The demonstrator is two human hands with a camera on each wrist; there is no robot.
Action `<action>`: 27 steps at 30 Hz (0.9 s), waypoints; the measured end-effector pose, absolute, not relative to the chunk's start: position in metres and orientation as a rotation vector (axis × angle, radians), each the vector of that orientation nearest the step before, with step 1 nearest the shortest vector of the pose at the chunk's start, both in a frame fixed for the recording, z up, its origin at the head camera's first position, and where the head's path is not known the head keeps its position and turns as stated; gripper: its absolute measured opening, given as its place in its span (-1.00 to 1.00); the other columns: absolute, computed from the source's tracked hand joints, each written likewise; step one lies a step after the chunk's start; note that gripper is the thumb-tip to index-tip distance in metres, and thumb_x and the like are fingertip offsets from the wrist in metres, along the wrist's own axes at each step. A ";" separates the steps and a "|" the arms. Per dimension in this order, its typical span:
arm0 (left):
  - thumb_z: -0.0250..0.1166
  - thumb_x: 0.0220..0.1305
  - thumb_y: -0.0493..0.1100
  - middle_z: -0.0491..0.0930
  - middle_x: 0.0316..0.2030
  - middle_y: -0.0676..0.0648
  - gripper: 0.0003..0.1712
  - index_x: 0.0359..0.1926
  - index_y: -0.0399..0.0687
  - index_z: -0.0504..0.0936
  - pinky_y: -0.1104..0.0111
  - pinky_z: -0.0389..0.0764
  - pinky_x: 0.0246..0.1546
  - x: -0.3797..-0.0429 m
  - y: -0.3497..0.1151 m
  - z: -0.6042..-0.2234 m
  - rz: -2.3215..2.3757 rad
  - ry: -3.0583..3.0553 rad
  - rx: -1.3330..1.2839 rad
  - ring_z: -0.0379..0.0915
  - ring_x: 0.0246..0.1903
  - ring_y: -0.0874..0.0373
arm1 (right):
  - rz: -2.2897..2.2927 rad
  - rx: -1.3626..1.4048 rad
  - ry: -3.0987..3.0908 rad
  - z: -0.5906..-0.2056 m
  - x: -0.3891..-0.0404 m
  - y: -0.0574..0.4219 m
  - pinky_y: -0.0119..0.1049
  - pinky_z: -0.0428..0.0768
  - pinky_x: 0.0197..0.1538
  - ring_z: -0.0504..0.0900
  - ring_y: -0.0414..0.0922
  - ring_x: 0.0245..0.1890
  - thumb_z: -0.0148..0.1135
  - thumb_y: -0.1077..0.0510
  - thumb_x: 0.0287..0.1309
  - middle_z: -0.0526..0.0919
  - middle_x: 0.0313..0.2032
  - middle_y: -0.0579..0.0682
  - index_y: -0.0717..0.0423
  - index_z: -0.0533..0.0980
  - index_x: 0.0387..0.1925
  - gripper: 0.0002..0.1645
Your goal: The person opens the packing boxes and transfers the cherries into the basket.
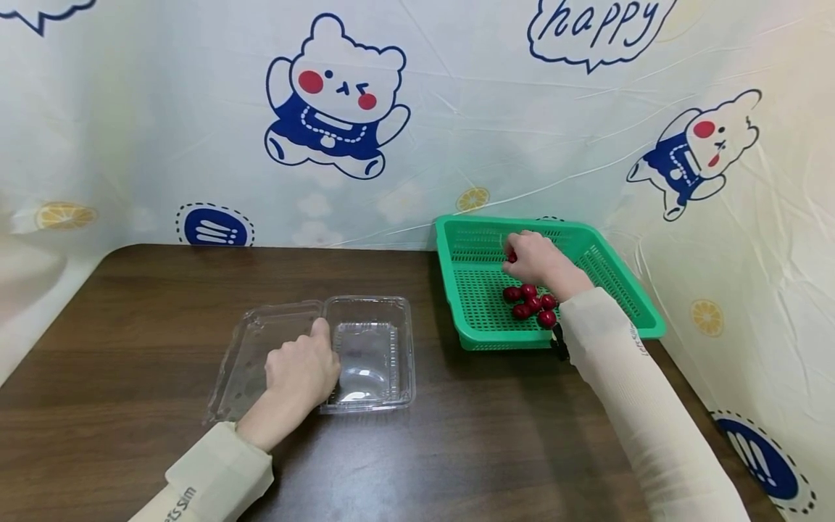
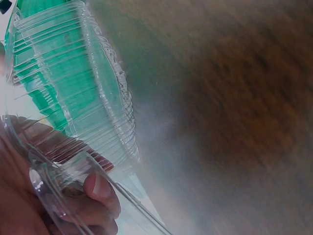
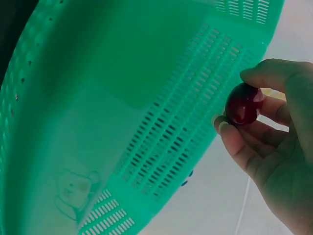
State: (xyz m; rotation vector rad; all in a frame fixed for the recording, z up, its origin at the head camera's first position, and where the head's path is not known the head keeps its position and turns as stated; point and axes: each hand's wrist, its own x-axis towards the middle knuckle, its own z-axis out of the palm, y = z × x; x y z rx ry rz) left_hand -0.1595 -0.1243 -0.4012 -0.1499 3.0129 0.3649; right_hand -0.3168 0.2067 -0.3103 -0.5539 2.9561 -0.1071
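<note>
A clear plastic clamshell box lies opened out on the table, its lid flat to the left. At the seam between lid and tray, my left hand grips the box's edge; curled fingers show through the plastic in the left wrist view. My right hand is over the green basket, pinching one dark red cherry between thumb and fingertips. Several more cherries sit in the basket below the right wrist. No fruit shows in the box's tray.
The basket stands at the back right of the brown wooden table, close to a printed curtain that hangs behind and to the right. Between box and basket runs a strip of bare tabletop.
</note>
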 end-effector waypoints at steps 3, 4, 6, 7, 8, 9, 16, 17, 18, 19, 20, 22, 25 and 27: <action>0.01 0.32 -0.14 0.59 -0.51 -0.32 -0.80 -0.21 -0.21 0.28 0.03 0.44 -0.59 -0.160 -0.124 -0.401 0.364 3.008 -0.150 0.56 -0.54 -0.24 | -0.117 -0.531 2.947 -0.313 -0.319 0.211 -0.13 0.43 -0.17 0.45 0.00 -0.30 0.05 0.18 0.30 0.54 -0.22 0.20 0.27 0.44 -0.11 -0.77; 0.01 0.33 -0.14 0.58 -0.52 -0.31 -0.80 -0.20 -0.21 0.28 0.03 0.44 -0.59 -0.160 -0.124 -0.400 0.365 3.006 -0.148 0.56 -0.54 -0.23 | -0.119 -0.520 2.943 -0.314 -0.319 0.212 -0.14 0.42 -0.19 0.45 -0.01 -0.33 0.05 0.18 0.30 0.55 -0.25 0.18 0.26 0.44 -0.12 -0.78; 0.00 0.33 -0.14 0.56 -0.54 -0.29 -0.80 -0.20 -0.21 0.28 0.04 0.44 -0.59 -0.160 -0.124 -0.400 0.366 3.002 -0.145 0.55 -0.56 -0.21 | -0.123 -0.499 2.934 -0.315 -0.320 0.215 -0.16 0.41 -0.21 0.44 -0.04 -0.39 0.05 0.18 0.30 0.55 -0.30 0.16 0.26 0.44 -0.14 -0.79; 0.00 0.33 -0.14 0.56 -0.55 -0.29 -0.80 -0.20 -0.21 0.28 0.05 0.44 -0.59 -0.160 -0.124 -0.400 0.367 3.001 -0.144 0.54 -0.56 -0.20 | -0.122 -0.494 2.928 -0.316 -0.320 0.216 -0.16 0.40 -0.21 0.43 -0.04 -0.40 0.04 0.18 0.31 0.55 -0.32 0.15 0.25 0.44 -0.14 -0.79; 0.00 0.33 -0.14 0.55 -0.56 -0.28 -0.80 -0.20 -0.20 0.28 0.05 0.44 -0.59 -0.160 -0.124 -0.400 0.367 3.001 -0.143 0.54 -0.57 -0.20 | -0.121 -0.483 2.925 -0.317 -0.320 0.216 -0.16 0.40 -0.21 0.44 -0.05 -0.40 0.05 0.17 0.31 0.55 -0.33 0.14 0.24 0.45 -0.14 -0.80; 0.00 0.33 -0.14 0.54 -0.56 -0.27 -0.80 -0.21 -0.20 0.28 0.06 0.43 -0.60 -0.159 -0.124 -0.400 0.366 3.001 -0.144 0.54 -0.58 -0.19 | -0.120 -0.476 2.921 -0.317 -0.319 0.217 -0.16 0.41 -0.21 0.44 -0.06 -0.40 0.05 0.17 0.31 0.55 -0.32 0.13 0.24 0.45 -0.14 -0.80; 0.01 0.32 -0.14 0.55 -0.56 -0.27 -0.81 -0.21 -0.20 0.28 0.06 0.44 -0.60 -0.159 -0.125 -0.400 0.366 3.010 -0.148 0.54 -0.58 -0.19 | -0.122 -0.411 2.879 -0.322 -0.318 0.222 -0.14 0.48 -0.21 0.51 -0.03 -0.34 0.07 0.14 0.32 0.60 -0.20 0.18 0.24 0.45 -0.06 -0.73; 0.01 0.32 -0.14 0.54 -0.57 -0.26 -0.81 -0.21 -0.20 0.28 0.07 0.43 -0.60 -0.159 -0.126 -0.400 0.367 3.010 -0.147 0.53 -0.59 -0.18 | -0.121 -0.404 2.870 -0.323 -0.317 0.222 -0.15 0.47 -0.23 0.51 -0.03 -0.36 0.07 0.13 0.32 0.60 -0.20 0.18 0.23 0.45 -0.06 -0.73; 0.01 0.32 -0.14 0.54 -0.58 -0.26 -0.81 -0.21 -0.20 0.28 0.07 0.43 -0.60 -0.159 -0.126 -0.400 0.368 3.009 -0.147 0.53 -0.59 -0.18 | -0.116 -0.401 2.864 -0.324 -0.317 0.223 -0.16 0.47 -0.25 0.51 -0.04 -0.36 0.08 0.12 0.32 0.60 -0.20 0.16 0.23 0.45 -0.05 -0.72; 0.00 0.32 -0.14 0.53 -0.58 -0.25 -0.81 -0.21 -0.20 0.28 0.07 0.43 -0.60 -0.159 -0.126 -0.400 0.370 3.009 -0.147 0.52 -0.60 -0.17 | -0.111 -0.395 2.858 -0.326 -0.317 0.223 -0.18 0.46 -0.26 0.50 -0.05 -0.38 0.09 0.12 0.32 0.60 -0.22 0.15 0.22 0.46 -0.05 -0.72; 0.00 0.32 -0.14 0.53 -0.59 -0.25 -0.81 -0.21 -0.20 0.28 0.08 0.42 -0.60 -0.159 -0.126 -0.400 0.371 3.009 -0.147 0.51 -0.60 -0.16 | -0.103 -0.393 2.852 -0.327 -0.316 0.224 -0.18 0.45 -0.28 0.50 -0.06 -0.39 0.09 0.11 0.32 0.60 -0.24 0.14 0.22 0.46 -0.06 -0.72; 0.01 0.32 -0.15 0.52 -0.59 -0.24 -0.81 -0.21 -0.20 0.28 0.08 0.42 -0.61 -0.158 -0.126 -0.400 0.374 3.009 -0.147 0.51 -0.61 -0.16 | -0.094 -0.392 2.835 -0.331 -0.316 0.225 -0.20 0.44 -0.28 0.49 -0.07 -0.40 0.11 0.10 0.32 0.59 -0.26 0.13 0.22 0.46 -0.07 -0.72; 0.00 0.32 -0.15 0.51 -0.60 -0.24 -0.81 -0.21 -0.20 0.28 0.09 0.41 -0.61 -0.158 -0.126 -0.400 0.377 3.013 -0.146 0.50 -0.61 -0.15 | -0.078 -0.385 2.804 -0.337 -0.316 0.227 -0.21 0.44 -0.27 0.48 -0.07 -0.38 0.14 0.08 0.33 0.59 -0.27 0.12 0.22 0.46 -0.08 -0.71; -0.01 0.32 -0.15 0.50 -0.61 -0.23 -0.82 -0.21 -0.20 0.28 0.10 0.40 -0.62 -0.158 -0.126 -0.400 0.379 3.016 -0.140 0.48 -0.62 -0.13 | -0.067 -0.379 2.785 -0.340 -0.316 0.228 -0.22 0.43 -0.28 0.47 -0.08 -0.40 0.14 0.08 0.33 0.57 -0.30 0.11 0.23 0.46 -0.09 -0.72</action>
